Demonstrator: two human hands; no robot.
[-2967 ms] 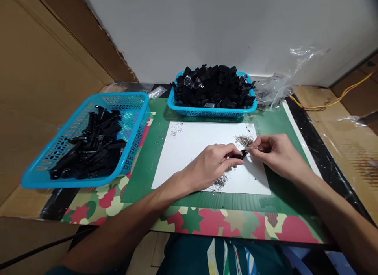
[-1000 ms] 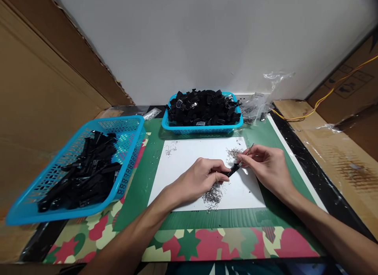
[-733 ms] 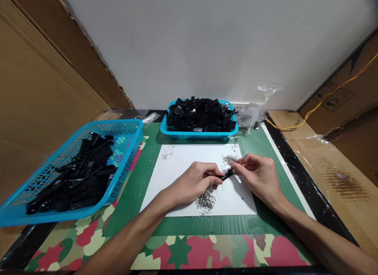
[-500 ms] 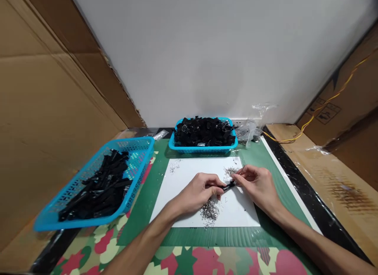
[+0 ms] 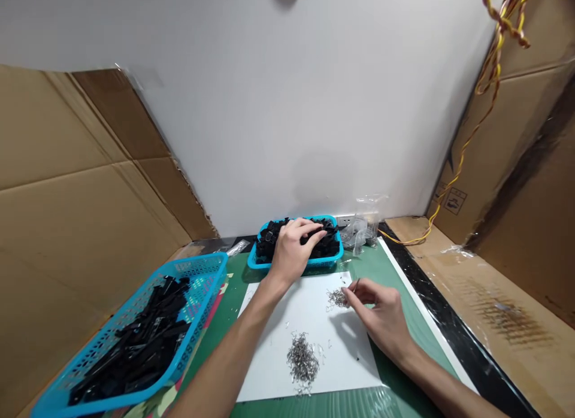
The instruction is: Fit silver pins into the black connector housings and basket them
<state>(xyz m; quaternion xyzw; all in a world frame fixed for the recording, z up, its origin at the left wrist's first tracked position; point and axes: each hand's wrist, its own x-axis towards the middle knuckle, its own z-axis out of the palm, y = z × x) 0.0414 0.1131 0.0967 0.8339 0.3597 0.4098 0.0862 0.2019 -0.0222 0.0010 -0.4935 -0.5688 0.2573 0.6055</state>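
My left hand (image 5: 294, 247) reaches over the blue basket (image 5: 296, 266) at the back. Its thumb and fingers are apart above a heap of small black plastic parts (image 5: 267, 238), and nothing shows between them. My right hand (image 5: 380, 313) is closed in a pinch beside a small pile of bent metal pieces (image 5: 336, 297). A thin dark sliver shows at its fingertips, too small to name. A larger pile of bent metal pieces (image 5: 303, 359) lies on the white sheet (image 5: 265, 370), nearer me.
A larger blue basket (image 5: 209, 310) on the left holds long black plastic parts (image 5: 148, 340). Clear plastic bags (image 5: 359, 232) lie right of the back basket. Cardboard walls (image 5: 76, 166) stand at both sides, and a yellow twisted wire (image 5: 462, 160) hangs at right.
My left hand has gone from the black part held between both hands to the back basket. That part no longer shows in my hands. The view has tilted up.
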